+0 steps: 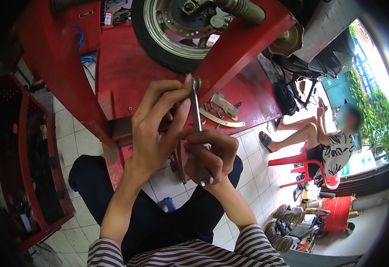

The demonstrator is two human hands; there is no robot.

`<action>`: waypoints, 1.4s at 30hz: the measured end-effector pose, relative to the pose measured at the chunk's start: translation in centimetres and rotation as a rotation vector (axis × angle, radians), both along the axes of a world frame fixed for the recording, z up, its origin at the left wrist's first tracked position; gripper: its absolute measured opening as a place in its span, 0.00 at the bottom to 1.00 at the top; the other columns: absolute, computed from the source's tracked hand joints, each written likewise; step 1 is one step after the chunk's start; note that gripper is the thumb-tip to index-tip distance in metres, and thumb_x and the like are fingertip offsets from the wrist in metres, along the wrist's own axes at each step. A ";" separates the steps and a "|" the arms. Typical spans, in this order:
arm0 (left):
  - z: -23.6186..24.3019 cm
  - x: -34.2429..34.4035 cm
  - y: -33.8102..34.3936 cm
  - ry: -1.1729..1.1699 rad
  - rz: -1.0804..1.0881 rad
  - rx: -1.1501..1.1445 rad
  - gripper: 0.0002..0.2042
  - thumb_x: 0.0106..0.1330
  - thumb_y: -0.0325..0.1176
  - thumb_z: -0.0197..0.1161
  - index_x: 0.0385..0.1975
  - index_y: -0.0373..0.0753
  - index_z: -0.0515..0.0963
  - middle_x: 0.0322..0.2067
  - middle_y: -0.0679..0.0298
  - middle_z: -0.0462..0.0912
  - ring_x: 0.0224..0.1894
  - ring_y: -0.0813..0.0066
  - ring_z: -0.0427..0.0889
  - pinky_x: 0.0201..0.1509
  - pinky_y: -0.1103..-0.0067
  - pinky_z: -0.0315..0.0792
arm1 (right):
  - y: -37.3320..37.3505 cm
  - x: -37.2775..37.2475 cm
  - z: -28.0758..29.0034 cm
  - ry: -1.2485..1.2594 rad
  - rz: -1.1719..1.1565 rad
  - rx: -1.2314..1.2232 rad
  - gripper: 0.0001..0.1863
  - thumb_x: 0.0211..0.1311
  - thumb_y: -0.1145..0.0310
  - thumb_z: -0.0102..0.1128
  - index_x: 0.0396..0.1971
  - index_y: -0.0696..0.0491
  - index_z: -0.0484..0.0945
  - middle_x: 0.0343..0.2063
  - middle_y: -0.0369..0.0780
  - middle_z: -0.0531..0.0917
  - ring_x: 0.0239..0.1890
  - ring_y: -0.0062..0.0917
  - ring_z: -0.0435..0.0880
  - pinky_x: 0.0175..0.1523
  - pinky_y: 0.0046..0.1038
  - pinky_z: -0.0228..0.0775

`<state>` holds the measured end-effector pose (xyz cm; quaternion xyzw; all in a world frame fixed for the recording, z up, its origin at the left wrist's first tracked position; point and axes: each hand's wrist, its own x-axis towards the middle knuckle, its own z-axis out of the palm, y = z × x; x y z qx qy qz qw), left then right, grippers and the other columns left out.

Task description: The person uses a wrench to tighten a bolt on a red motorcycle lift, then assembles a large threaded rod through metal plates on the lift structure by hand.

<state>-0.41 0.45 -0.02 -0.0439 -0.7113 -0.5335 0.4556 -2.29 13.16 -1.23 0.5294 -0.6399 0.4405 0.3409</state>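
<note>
My right hand [212, 155] is wrapped round the lower end of a slim metal wrench [196, 113]. The wrench stands nearly upright, its upper end at a round brass-coloured fitting [197, 83] beside the red steel arm. My left hand [156, 120] is closed, with fingertips and thumb at the wrench's upper part by that fitting. Below the hands hangs a narrow curved metal strip [182, 167]; what bears it is hidden. Just beyond, metal bracket pieces [224, 107] and a curved flat piece [221, 121] lie on the red platform [118, 58].
A wheel with a tyre [158, 51] and brake disc stands ahead, crossed by the red steel arm [243, 49]. A red shelf unit [29, 155] is at left. On the right a person [337, 147] sits on a red plastic chair [308, 167], with shoes [288, 213] nearer.
</note>
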 end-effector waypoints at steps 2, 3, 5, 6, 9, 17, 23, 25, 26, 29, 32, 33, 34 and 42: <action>-0.1 -0.1 -0.2 0.009 0.003 -0.013 0.10 0.61 0.21 0.59 0.42 0.34 0.79 0.37 0.63 0.77 0.29 0.79 0.75 0.26 0.83 0.67 | 0.2 -0.3 0.2 0.007 0.011 0.042 0.14 0.44 0.80 0.63 0.35 0.57 0.76 0.38 0.44 0.78 0.34 0.38 0.80 0.35 0.37 0.70; -0.2 -0.2 -0.2 0.014 0.003 -0.019 0.11 0.61 0.21 0.59 0.43 0.34 0.79 0.37 0.63 0.77 0.29 0.79 0.75 0.26 0.83 0.67 | 0.3 -0.4 0.2 0.016 0.011 0.062 0.15 0.42 0.79 0.64 0.35 0.57 0.77 0.39 0.44 0.79 0.34 0.39 0.80 0.35 0.37 0.69; -0.3 -0.2 -0.2 0.004 -0.030 0.028 0.11 0.61 0.21 0.59 0.43 0.34 0.78 0.37 0.63 0.77 0.29 0.80 0.75 0.27 0.83 0.67 | 0.4 -0.5 0.0 0.058 0.003 0.092 0.15 0.41 0.79 0.65 0.34 0.57 0.78 0.39 0.44 0.79 0.34 0.39 0.80 0.35 0.37 0.70; -0.4 -0.2 -0.1 -0.004 -0.046 0.054 0.11 0.61 0.21 0.59 0.44 0.34 0.78 0.37 0.63 0.77 0.29 0.80 0.75 0.27 0.83 0.67 | 0.3 -0.4 0.0 0.056 -0.009 0.099 0.15 0.41 0.79 0.65 0.34 0.56 0.78 0.39 0.43 0.79 0.34 0.39 0.80 0.35 0.37 0.70; -0.3 0.0 -0.1 -0.046 -0.092 0.085 0.11 0.61 0.22 0.59 0.44 0.33 0.78 0.37 0.62 0.76 0.31 0.81 0.75 0.28 0.84 0.68 | 0.2 -0.2 0.3 0.038 -0.034 0.101 0.13 0.41 0.79 0.65 0.32 0.56 0.79 0.39 0.43 0.79 0.33 0.37 0.79 0.35 0.34 0.70; -0.2 -0.3 -0.5 -0.059 -0.232 0.313 0.10 0.66 0.28 0.58 0.44 0.31 0.78 0.39 0.62 0.76 0.34 0.83 0.75 0.31 0.87 0.69 | 0.5 -0.2 2.0 -0.016 0.101 0.216 0.15 0.40 0.79 0.65 0.34 0.57 0.80 0.38 0.45 0.80 0.33 0.34 0.79 0.35 0.32 0.72; -0.2 -0.4 -0.3 -0.097 -0.300 0.364 0.10 0.66 0.29 0.58 0.43 0.31 0.78 0.39 0.64 0.76 0.34 0.84 0.74 0.29 0.88 0.68 | 0.0 -0.2 3.5 0.055 -0.110 0.095 0.18 0.40 0.88 0.60 0.34 0.55 0.76 0.36 0.44 0.74 0.31 0.27 0.78 0.29 0.25 0.73; 0.0 -0.3 -0.4 -0.111 -0.319 0.380 0.10 0.66 0.29 0.58 0.43 0.31 0.78 0.39 0.63 0.76 0.33 0.84 0.75 0.29 0.88 0.68 | 0.0 0.2 4.8 0.030 -0.157 0.138 0.18 0.40 0.89 0.59 0.34 0.55 0.76 0.36 0.44 0.75 0.32 0.27 0.78 0.30 0.25 0.73; 0.1 -0.3 -0.6 -0.119 -0.328 0.382 0.10 0.66 0.29 0.58 0.43 0.31 0.78 0.38 0.63 0.76 0.33 0.84 0.75 0.29 0.87 0.68 | 0.1 0.3 5.2 0.009 -0.173 0.150 0.18 0.41 0.89 0.59 0.34 0.55 0.76 0.35 0.43 0.75 0.33 0.27 0.78 0.30 0.24 0.73; 0.0 -0.4 -0.6 -0.118 -0.303 0.341 0.09 0.66 0.28 0.58 0.42 0.32 0.78 0.37 0.63 0.77 0.32 0.83 0.75 0.29 0.87 0.68 | 0.2 1.2 5.2 -0.089 -0.220 0.170 0.17 0.42 0.89 0.59 0.35 0.55 0.76 0.35 0.43 0.76 0.33 0.27 0.77 0.31 0.24 0.72; 0.1 -0.3 -0.4 -0.112 -0.260 0.292 0.08 0.66 0.27 0.57 0.42 0.33 0.78 0.36 0.63 0.78 0.32 0.82 0.76 0.29 0.86 0.68 | 0.6 0.4 3.4 0.017 -0.163 0.134 0.17 0.43 0.82 0.63 0.38 0.58 0.78 0.40 0.44 0.77 0.33 0.30 0.80 0.33 0.25 0.74; 0.1 -0.2 -0.3 -0.115 -0.249 0.280 0.08 0.66 0.27 0.57 0.41 0.33 0.78 0.36 0.63 0.78 0.32 0.82 0.76 0.29 0.86 0.68 | 0.8 0.1 2.8 0.085 -0.129 0.114 0.18 0.42 0.79 0.65 0.40 0.59 0.79 0.43 0.45 0.78 0.33 0.31 0.82 0.33 0.25 0.75; 0.1 -0.2 -0.3 -0.113 -0.251 0.281 0.08 0.66 0.26 0.57 0.41 0.33 0.78 0.36 0.63 0.78 0.32 0.82 0.76 0.29 0.86 0.68 | 0.9 0.0 2.9 0.044 -0.106 0.091 0.18 0.43 0.79 0.65 0.40 0.60 0.79 0.42 0.45 0.79 0.33 0.31 0.83 0.33 0.26 0.75; 0.2 0.1 -0.3 -0.142 -0.217 0.282 0.06 0.65 0.27 0.58 0.39 0.33 0.78 0.34 0.64 0.77 0.31 0.81 0.76 0.27 0.85 0.66 | -2.7 -1.9 9.6 -0.112 -0.206 -0.141 0.29 0.50 0.88 0.64 0.53 0.62 0.65 0.40 0.49 0.80 0.36 0.28 0.85 0.26 0.18 0.81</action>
